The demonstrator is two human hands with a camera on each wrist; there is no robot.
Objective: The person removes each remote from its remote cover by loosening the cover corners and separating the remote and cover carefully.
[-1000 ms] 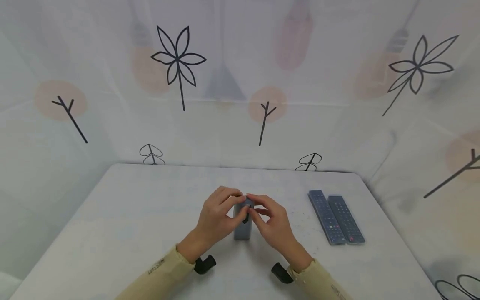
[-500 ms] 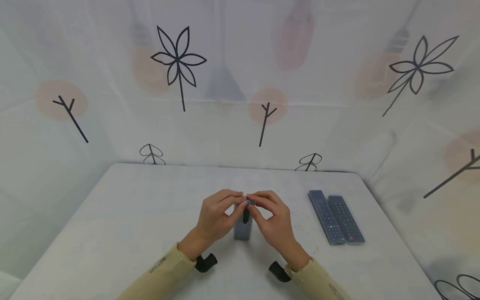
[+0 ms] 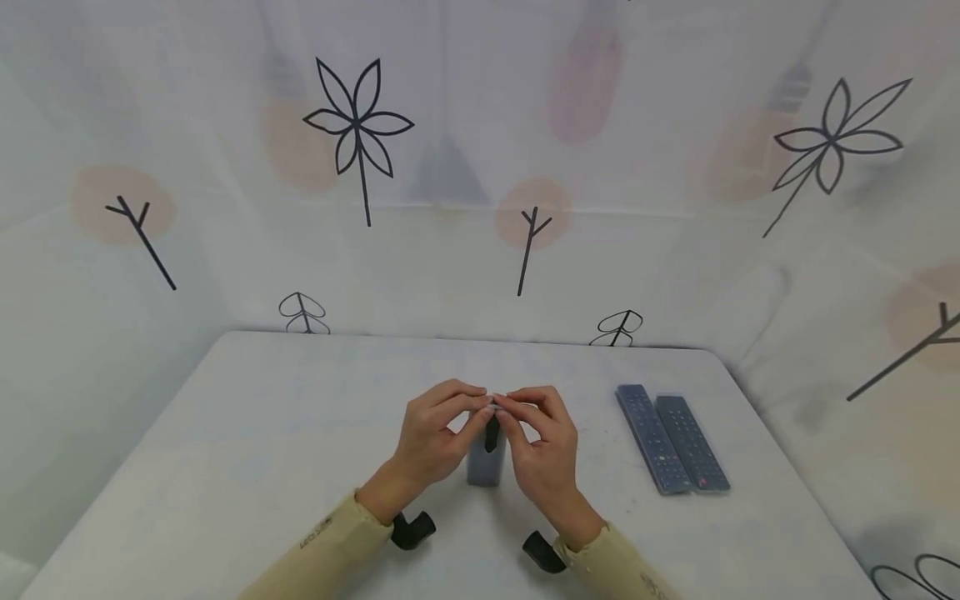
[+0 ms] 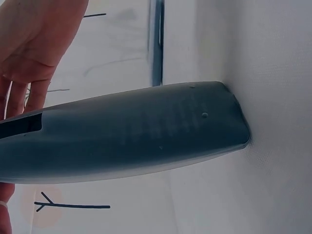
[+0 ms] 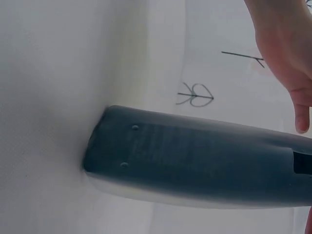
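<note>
A dark blue-grey remote control [image 3: 483, 468] stands upright on the white table, its lower end touching the top. Its back carries a dark open slot [image 3: 492, 435], also seen in both wrist views. My left hand [image 3: 435, 429] pinches the upper end from the left with thumb and fingers. From the right, my right hand [image 3: 546, 442] pinches the same end, its fingertips almost meeting the left ones. The fingertips mostly hide that end. In the left wrist view, the right hand [image 4: 41, 36] shows beyond the remote; in the right wrist view, the left hand [image 5: 287, 53] does.
Two more remote controls lie side by side at the right of the table, a longer one [image 3: 654, 440] and a shorter one [image 3: 692, 443]. Black wrist devices [image 3: 412, 531] hang at the sleeves. A patterned cloth [image 3: 450, 250] rises behind the table [image 3: 262, 450].
My right fingertips have shifted from beside the slot to the remote's upper end, and that hand has turned more upright. More of the slot shows now. The left hand stays nearly still.
</note>
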